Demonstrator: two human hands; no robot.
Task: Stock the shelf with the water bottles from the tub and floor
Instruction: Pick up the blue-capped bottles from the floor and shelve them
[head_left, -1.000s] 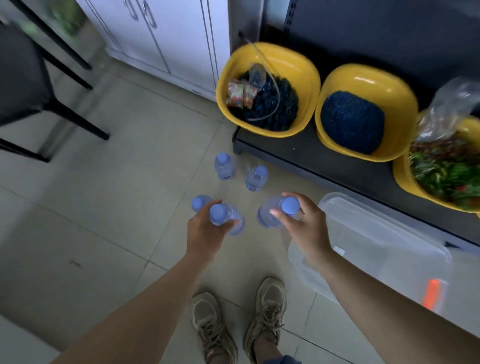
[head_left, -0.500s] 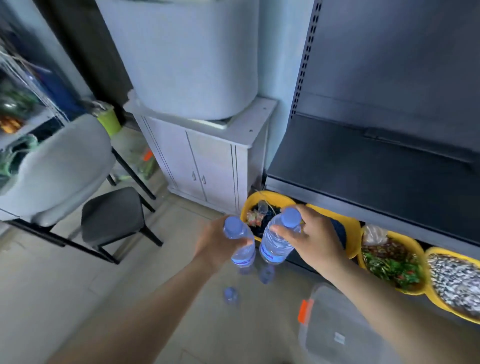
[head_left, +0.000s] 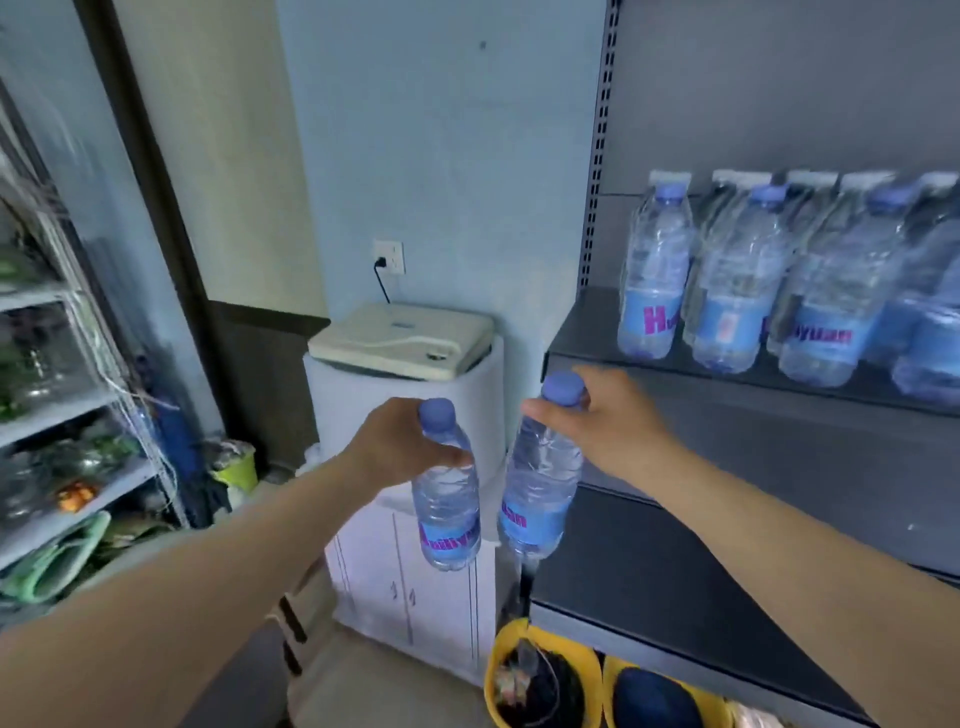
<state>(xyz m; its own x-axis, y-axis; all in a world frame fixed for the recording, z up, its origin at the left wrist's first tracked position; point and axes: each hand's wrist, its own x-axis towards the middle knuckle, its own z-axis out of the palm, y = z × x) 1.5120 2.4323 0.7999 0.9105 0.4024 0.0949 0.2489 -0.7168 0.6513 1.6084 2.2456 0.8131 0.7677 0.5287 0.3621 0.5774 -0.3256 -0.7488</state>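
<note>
Each hand carries one water bottle by the neck, which looks like the practical choice for a bottle that must be set upright on a ledge: a high grip leaves the base free to land first and keeps the fingers clear of the row already standing there. The left hand (head_left: 400, 447) is clamped on the left bottle (head_left: 449, 504) just under its blue cap, thumb crossing the shoulder at about three o'clock of the hand, and the bottle hangs nearly vertical in front of the white cabinet (head_left: 415, 587). The right hand (head_left: 618, 431) is closed round the neck of the right bottle (head_left: 540, 499) with the fingers wrapped below the cap, and this bottle tilts — cap toward one o'clock, base toward seven. The two bottles hang near each other, apart, close to the middle of the view. Both forearms reach up and forward from the lower corners, the right wrist lying just under the front edge of the shelf (head_left: 587, 332), which sits at one to two o'clock. On that shelf stocked bottles (head_left: 727, 291) stand in a row from about two o'clock out to the right edge, leaving a bare strip at the near left end; judging by that gap, it is the likely landing spot — the right bottle is nearest it. Yellow bowls (head_left: 540, 675) sit low at five o'clock.
</note>
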